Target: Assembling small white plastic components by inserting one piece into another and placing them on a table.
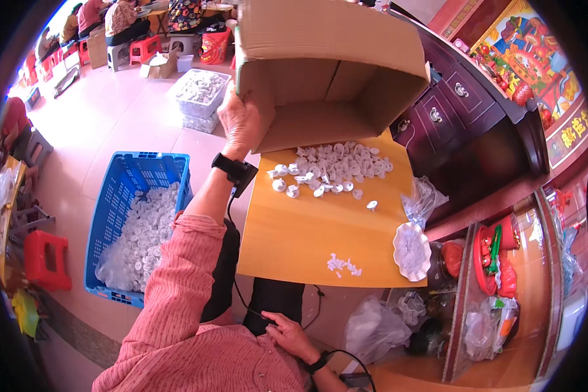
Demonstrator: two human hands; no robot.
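My left hand (240, 123) grips the left edge of a large cardboard box (326, 26). The box is tipped on its side at the table's far end, its opening toward me. Just in front of it lies a heap of white plastic parts (346, 162) on the yellow wooden table (294, 228). One part (372, 205) lies apart from the heap. Small white pieces (343, 265) are scattered at the near edge. A scalloped white bowl (401, 261) of small white pieces stands at the right corner. My right hand (289, 336) rests at my lap, fingers stretched out, holding nothing.
On the floor at left stands a blue crate (98, 228) filled with white parts. Farther off is a clear bin (202, 108) of similar parts. A red stool (48, 260) is at far left, a dark cabinet (464, 130) at right. Seated people (127, 23) work behind.
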